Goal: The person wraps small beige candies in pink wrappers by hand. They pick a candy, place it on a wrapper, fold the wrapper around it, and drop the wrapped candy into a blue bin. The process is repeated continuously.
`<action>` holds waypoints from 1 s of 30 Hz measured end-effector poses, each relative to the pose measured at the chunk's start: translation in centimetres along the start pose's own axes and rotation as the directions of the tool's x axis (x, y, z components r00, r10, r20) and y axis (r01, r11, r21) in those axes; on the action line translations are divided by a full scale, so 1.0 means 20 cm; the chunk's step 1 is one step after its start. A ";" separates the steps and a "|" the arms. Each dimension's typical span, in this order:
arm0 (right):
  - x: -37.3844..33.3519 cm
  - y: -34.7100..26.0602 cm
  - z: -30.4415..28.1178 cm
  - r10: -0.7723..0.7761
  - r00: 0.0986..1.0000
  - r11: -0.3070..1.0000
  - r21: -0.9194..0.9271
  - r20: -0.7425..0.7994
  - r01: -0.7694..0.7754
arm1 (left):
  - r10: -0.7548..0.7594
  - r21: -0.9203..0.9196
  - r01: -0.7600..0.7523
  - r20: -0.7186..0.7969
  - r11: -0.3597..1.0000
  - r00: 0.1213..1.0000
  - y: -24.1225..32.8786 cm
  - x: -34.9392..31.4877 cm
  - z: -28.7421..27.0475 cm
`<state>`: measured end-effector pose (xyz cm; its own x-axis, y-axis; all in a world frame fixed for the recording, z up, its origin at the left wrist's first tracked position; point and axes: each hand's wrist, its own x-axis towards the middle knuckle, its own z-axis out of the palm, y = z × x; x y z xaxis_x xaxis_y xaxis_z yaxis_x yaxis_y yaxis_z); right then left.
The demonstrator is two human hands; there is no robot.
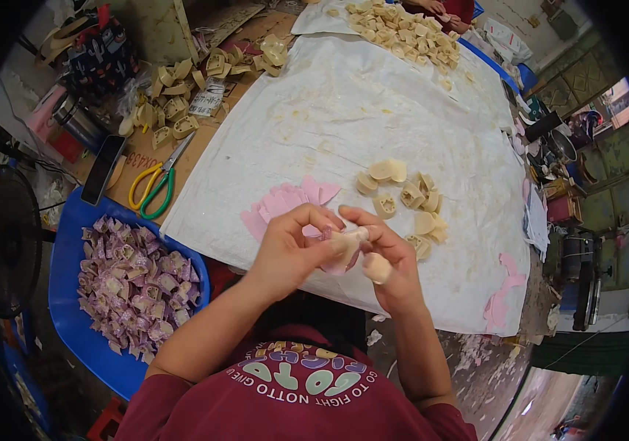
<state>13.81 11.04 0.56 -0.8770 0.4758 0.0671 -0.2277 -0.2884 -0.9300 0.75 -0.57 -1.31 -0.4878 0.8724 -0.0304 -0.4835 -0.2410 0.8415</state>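
Observation:
Both my hands meet above the near edge of a white-covered table. My left hand (292,250) pinches a cream shoe heel (350,241) partly wrapped in pink glittery covering. My right hand (395,264) grips the same piece from its right side. A rounded cream shape (378,269) shows at my right thumb; I cannot tell whether it is a thumb cover or another piece. Just beyond my left hand lies a fanned pile of pink cut pieces (285,204). Several bare cream heels (411,195) sit beyond my right hand, some showing hollow ends.
At left, a blue basin (72,294) holds many purple-pink glittery covered heels (134,283). Scissors with yellow and green handles (156,189) and a phone (103,170) lie on cardboard. More cream heels (406,33) are heaped at the far end, near another person's hands (436,9). Pink scraps (504,290) hang at right.

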 end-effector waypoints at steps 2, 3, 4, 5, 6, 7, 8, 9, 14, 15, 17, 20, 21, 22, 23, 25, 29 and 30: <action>-0.01 0.02 0.00 -0.060 0.998 0.995 -0.075 -0.028 0.058 | -0.176 -0.020 0.177 0.032 0.984 0.984 0.05 -0.01 -0.01; -0.02 0.04 0.00 -0.092 0.995 0.990 -0.113 -0.040 0.087 | -0.262 -0.026 0.264 0.049 0.964 0.964 0.07 -0.01 -0.01; -0.02 0.06 -0.01 -0.142 0.988 0.966 -0.225 -0.063 0.125 | -0.240 -0.001 0.240 0.029 0.971 0.970 0.06 -0.02 0.00; -0.02 0.09 -0.02 -0.194 0.978 0.929 -0.335 -0.080 0.157 | -0.217 0.026 0.217 0.009 0.976 0.976 0.03 -0.02 0.00; -0.02 0.11 -0.02 -0.245 0.965 0.880 -0.438 -0.089 0.183 | -0.193 0.053 0.194 -0.013 0.980 0.981 0.02 -0.03 0.00; -0.01 0.10 -0.02 -0.220 0.973 0.880 -0.444 -0.070 0.167 | -0.135 0.089 0.135 -0.016 0.987 0.991 0.01 -0.03 0.00; 0.00 0.07 -0.02 -0.195 0.980 0.880 -0.449 -0.051 0.152 | -0.075 0.124 0.077 -0.018 0.989 0.997 0.02 -0.03 0.01; 0.01 0.05 -0.01 -0.170 0.985 0.880 -0.454 -0.030 0.138 | -0.014 0.161 0.016 -0.018 0.987 1.000 0.02 -0.03 0.01; 0.02 0.06 -0.03 -0.174 0.984 0.848 -0.513 -0.029 0.135 | 0.030 0.368 -0.052 0.066 0.928 0.997 0.05 -0.02 0.00; 0.02 0.06 -0.03 -0.160 0.987 0.856 -0.501 -0.021 0.128 | 0.014 0.399 -0.044 0.079 0.916 0.997 0.05 -0.02 -0.01; 0.02 0.03 -0.03 -0.127 0.992 0.811 -0.576 0.005 0.107 | 0.080 0.612 -0.157 0.150 0.775 0.985 0.08 0.00 -0.03; 0.03 0.03 -0.03 -0.234 0.972 0.752 -0.640 -0.035 0.158 | 0.183 0.594 -0.203 0.093 0.779 0.979 0.04 -0.01 0.01; 0.02 0.05 -0.03 -0.292 0.954 0.735 -0.654 -0.067 0.179 | 0.208 0.534 -0.197 0.041 0.822 0.977 0.02 -0.02 0.04; 0.02 0.05 -0.01 -0.385 0.920 0.664 -0.713 -0.069 0.224 | 0.042 0.327 -0.031 -0.027 0.945 0.999 0.02 -0.03 0.04; 0.03 0.05 0.01 -0.475 0.878 0.585 -0.768 -0.064 0.260 | -0.136 0.093 0.141 -0.055 0.986 0.989 0.05 -0.04 0.06; 0.03 0.05 0.05 -0.580 0.815 0.454 -0.829 0.004 0.327 | -0.330 -0.288 0.320 0.014 0.903 0.944 0.05 -0.04 0.06; -0.01 0.09 0.10 -0.498 0.866 0.698 -0.618 -0.055 0.362 | -0.235 -0.455 0.244 0.079 0.856 0.969 0.07 -0.04 0.07; -0.01 0.06 0.12 -0.340 0.921 0.892 -0.376 -0.190 0.252 | -0.202 -0.427 0.228 0.106 0.875 0.974 0.09 -0.04 0.07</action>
<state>12.76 8.56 0.24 -0.6499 0.6939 0.3099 -0.2654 0.1749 -0.9481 1.25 -1.08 1.01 -0.3003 0.9432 -0.1423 -0.8448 -0.1938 0.4987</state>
